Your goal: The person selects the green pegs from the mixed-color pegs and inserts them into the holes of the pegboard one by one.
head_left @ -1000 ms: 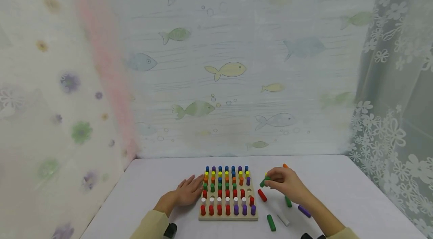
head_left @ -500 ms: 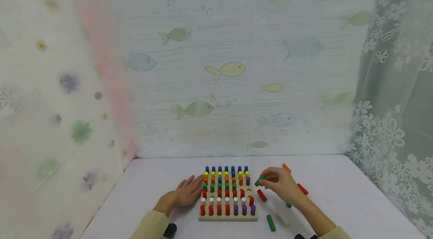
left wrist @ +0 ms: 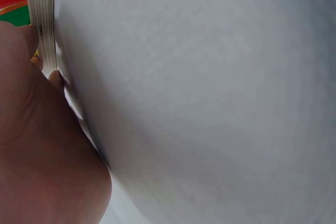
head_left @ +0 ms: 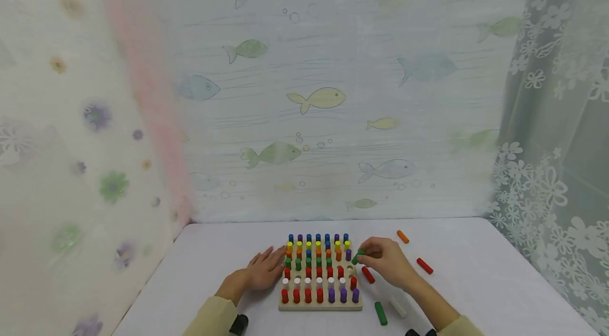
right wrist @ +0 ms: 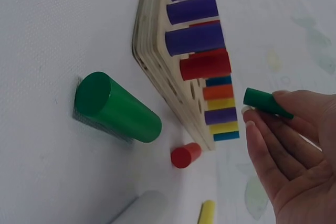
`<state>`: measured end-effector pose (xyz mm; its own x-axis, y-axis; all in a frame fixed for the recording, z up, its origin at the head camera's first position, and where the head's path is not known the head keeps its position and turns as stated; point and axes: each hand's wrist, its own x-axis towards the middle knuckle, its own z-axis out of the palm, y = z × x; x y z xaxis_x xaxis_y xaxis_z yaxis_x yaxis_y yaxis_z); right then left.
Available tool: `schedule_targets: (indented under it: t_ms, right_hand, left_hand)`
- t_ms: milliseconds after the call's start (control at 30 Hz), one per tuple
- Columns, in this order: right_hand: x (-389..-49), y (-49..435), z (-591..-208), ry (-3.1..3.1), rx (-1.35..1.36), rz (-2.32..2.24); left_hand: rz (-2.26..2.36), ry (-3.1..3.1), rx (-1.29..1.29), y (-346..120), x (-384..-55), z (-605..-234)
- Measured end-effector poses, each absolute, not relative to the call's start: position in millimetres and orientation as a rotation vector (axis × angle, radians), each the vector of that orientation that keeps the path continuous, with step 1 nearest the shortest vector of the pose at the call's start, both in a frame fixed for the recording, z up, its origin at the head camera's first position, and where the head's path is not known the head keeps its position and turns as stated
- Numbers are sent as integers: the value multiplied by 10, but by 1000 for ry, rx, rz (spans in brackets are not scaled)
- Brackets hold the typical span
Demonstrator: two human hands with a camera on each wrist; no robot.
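My right hand point(head_left: 387, 262) pinches a green peg point(head_left: 358, 257) between thumb and fingertips, just off the right side of the wooden pegboard point(head_left: 321, 308). Tilted, the peg shows clear of the board in the right wrist view, held by my fingers point(right wrist: 257, 140). Rows of red, white, green, orange, yellow, blue and purple pegs stand in the board. Several bare holes show, among them a hole point(head_left: 350, 267) at the right edge below the held peg. My left hand point(head_left: 261, 272) lies flat with spread fingers, its fingertips at the board's left edge point(left wrist: 42, 19).
Loose pegs lie right of the board: a red peg point(head_left: 368, 274) close beside it, a green peg point(head_left: 380, 313) and a white peg point(head_left: 397, 308) nearer me. Farther off are another red peg point(head_left: 425, 266) and an orange peg point(head_left: 403, 236). A yellow peg point(right wrist: 207, 212) shows in the right wrist view.
My right hand has moved left with the green peg, up to the board's right edge. The orange peg and the farther red peg have come into full view. My left hand has stayed still.
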<state>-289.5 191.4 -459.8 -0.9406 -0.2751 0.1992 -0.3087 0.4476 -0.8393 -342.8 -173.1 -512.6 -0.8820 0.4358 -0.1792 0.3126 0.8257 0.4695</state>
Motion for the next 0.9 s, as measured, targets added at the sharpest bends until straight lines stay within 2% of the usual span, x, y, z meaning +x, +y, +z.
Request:
schedule_targets:
  t_ms: [900]
  right_hand:
    - [-2986, 1677, -4712, -2699, 486, 1468]
  left_hand:
    - [633, 2734, 567, -1734, -3461, -5155]
